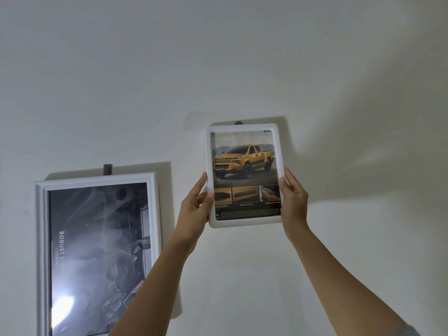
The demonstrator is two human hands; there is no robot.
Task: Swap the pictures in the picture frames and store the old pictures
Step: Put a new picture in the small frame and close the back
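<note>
As I watch through the head camera, the left grip (pixel 196 204) and the right grip (pixel 293 200), both bare hands, are raised toward a white wall (pixel 145 69) and hold a small white picture frame (pixel 242 127) by the lower part of its two side edges. On each side a thumb lies across the front of the rim and the fingers curl round the edge to the back, so both grips are closed on the frame. The frame stands upright, its top edge just under a small dark hook (pixel 238 122); I cannot tell whether it hangs on it. Inside is a brochure picture (pixel 244 163) of a yellow pickup truck, with three small detail shots and fine print below. Lower and to the left, a larger white moulded frame (pixel 97 179) hangs beneath its own dark peg (pixel 107 169). It holds a grey picture (pixel 97 251) bearing the sideways words "ROBUST S", with a bright glare near the bottom.
</note>
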